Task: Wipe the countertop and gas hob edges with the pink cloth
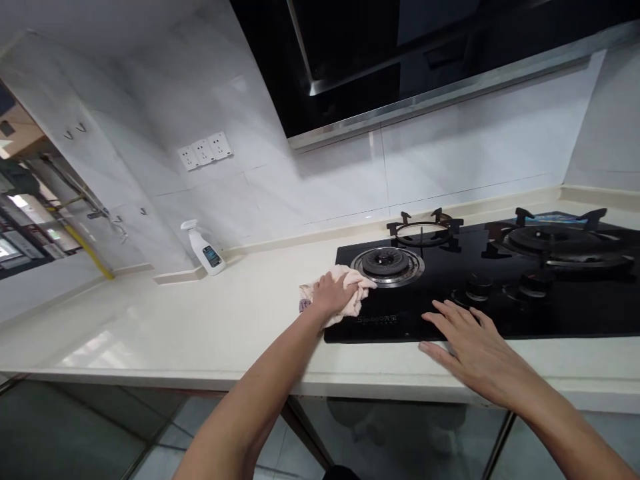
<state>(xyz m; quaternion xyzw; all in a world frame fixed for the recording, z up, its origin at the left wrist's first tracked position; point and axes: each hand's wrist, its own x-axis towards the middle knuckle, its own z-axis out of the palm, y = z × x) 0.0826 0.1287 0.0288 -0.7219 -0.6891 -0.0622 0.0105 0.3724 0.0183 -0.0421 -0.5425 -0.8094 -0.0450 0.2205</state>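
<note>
Well, at nine o'clock in my view, a yellow pipe [85, 248] is sloping down, with wall hooks [81, 127] jutting out higher up, toward ten. Next to the right, a white spray bottle [207, 249] is standing on the pale desk [150, 320] near the wall, while three socket plates [204, 152] are sitting at ten o'clock.

Just off centre, toward five o'clock, my left hand [330, 293] is pressing on a pale pink cloth [356, 303]. Its fingers are curling over the bunched fabric and gripping it, though I am not seeing all the tips. The cloth is straddling the left edge of the black cooktop [410, 303], lying partly on the desk and touching the rim of the left burner [385, 262], which is sitting at two o'clock from that hand. Behind that burner, a loose-looking pan support [425, 231] is standing near the wall.

At four o'clock, my right hand [465, 340] is holding nothing; its fingers are spreading slightly over the cooktop's front edge, and I cannot tell whether they are touching it. Two knobs [479, 287] are sitting just beyond, at one to two o'clock from it. Farther right, another burner [560, 241] is lying at three o'clock, while the range hood [435, 63] is hanging above, at one.
</note>
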